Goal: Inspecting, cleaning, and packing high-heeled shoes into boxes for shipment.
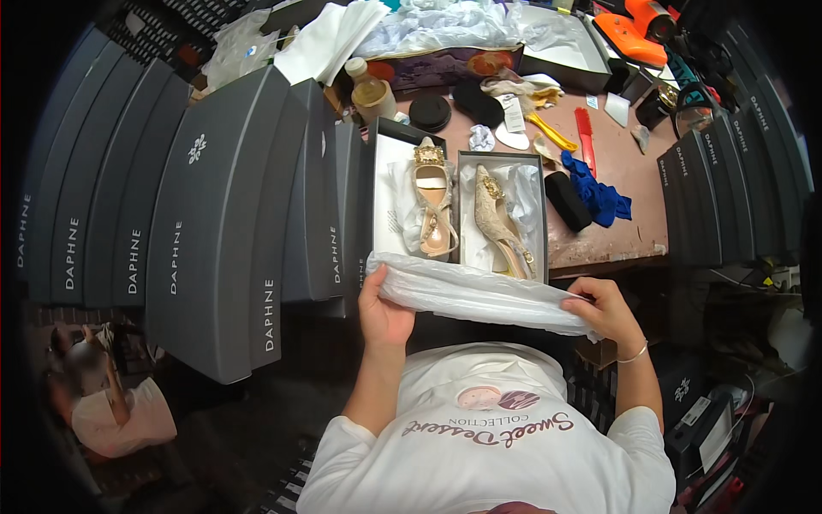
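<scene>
Stretched between my two hands is a long folded sheet of white tissue paper (484,294), just in front of an open shoebox. My left hand (383,307) pinches its left end, thumb on top. The right end is gripped by my right hand (606,310), which wears a thin bracelet. Beyond the paper, one beige shoe (435,206) with a jewelled ornament lies in the box lid or tray (384,231) on the left. Its mate, a beige pointed heel (494,214), rests on its side on tissue in the grey box (538,248).
Tall grey shoeboxes (218,231) stand in a row at left, more boxes (702,197) at right. On the pink table lie a black case (568,201), blue cloth (604,197), a red comb-like tool (586,141) and a bottle (371,90). A person (120,411) sits at lower left.
</scene>
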Demonstrator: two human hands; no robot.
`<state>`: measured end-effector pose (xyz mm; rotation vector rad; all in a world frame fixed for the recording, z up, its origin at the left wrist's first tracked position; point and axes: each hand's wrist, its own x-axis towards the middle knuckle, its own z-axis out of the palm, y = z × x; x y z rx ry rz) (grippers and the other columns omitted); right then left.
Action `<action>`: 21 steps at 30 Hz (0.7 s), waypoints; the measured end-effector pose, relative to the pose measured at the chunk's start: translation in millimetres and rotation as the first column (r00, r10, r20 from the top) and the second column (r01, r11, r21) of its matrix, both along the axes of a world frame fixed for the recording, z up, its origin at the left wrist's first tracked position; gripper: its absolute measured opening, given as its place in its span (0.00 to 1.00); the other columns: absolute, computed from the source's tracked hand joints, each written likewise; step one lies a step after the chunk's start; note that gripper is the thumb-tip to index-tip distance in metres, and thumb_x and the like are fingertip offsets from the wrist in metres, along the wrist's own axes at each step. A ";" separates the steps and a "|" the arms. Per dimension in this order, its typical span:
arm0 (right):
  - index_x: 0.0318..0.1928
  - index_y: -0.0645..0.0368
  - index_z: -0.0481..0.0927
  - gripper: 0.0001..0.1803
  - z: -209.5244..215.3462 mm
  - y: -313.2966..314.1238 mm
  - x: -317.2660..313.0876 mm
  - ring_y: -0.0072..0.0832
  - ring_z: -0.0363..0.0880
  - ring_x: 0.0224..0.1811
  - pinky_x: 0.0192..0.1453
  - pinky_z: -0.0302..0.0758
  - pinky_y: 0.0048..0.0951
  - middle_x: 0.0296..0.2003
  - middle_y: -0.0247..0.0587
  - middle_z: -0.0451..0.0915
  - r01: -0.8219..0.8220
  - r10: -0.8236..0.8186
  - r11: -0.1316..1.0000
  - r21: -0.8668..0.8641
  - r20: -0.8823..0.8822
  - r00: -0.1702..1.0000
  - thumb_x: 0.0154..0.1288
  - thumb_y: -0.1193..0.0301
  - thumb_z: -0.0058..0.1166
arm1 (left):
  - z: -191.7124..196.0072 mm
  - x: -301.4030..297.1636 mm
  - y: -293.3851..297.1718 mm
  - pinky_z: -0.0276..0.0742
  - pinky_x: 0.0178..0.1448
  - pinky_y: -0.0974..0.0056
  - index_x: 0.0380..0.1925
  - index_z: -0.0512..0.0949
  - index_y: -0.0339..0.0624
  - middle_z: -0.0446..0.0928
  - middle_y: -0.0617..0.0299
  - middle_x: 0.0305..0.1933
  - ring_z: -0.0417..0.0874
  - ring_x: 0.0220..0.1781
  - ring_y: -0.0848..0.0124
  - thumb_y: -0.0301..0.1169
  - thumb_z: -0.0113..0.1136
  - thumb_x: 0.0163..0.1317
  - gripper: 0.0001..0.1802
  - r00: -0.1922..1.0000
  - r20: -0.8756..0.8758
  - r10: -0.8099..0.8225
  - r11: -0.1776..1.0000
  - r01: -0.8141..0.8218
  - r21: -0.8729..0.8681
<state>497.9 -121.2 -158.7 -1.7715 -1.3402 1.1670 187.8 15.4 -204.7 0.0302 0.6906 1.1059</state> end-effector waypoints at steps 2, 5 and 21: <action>0.32 0.66 0.78 0.10 2.1 -5.3 9.6 0.17 0.67 0.25 0.29 0.67 0.23 0.22 0.34 0.74 -0.056 0.055 0.998 -0.036 -0.017 0.998 0.56 0.72 0.62 | 6.0 6.0 1.4 0.71 0.61 0.57 0.48 0.74 0.39 0.77 0.59 0.49 0.77 0.53 0.66 0.26 0.57 0.61 0.15 0.995 -0.098 0.036 0.998 -0.030 0.064; 0.31 0.66 0.78 0.09 -3.0 -15.1 21.5 0.16 0.67 0.25 0.28 0.66 0.21 0.23 0.32 0.73 -0.051 0.049 0.992 -0.117 -0.015 0.999 0.58 0.72 0.61 | 8.8 11.4 1.1 0.72 0.59 0.62 0.47 0.75 0.42 0.78 0.62 0.46 0.78 0.50 0.71 0.23 0.58 0.60 0.14 0.980 -0.186 0.067 0.976 -0.025 0.218; 0.33 0.61 0.78 0.06 -22.6 -62.1 81.5 0.17 0.73 0.22 0.26 0.72 0.20 0.23 0.31 0.77 0.424 -0.455 0.889 -0.173 -0.240 0.857 0.59 0.72 0.55 | -5.1 35.2 23.6 0.76 0.51 0.66 0.48 0.68 0.34 0.76 0.57 0.45 0.78 0.44 0.72 0.24 0.56 0.65 0.13 0.783 -0.554 0.283 0.836 0.082 0.543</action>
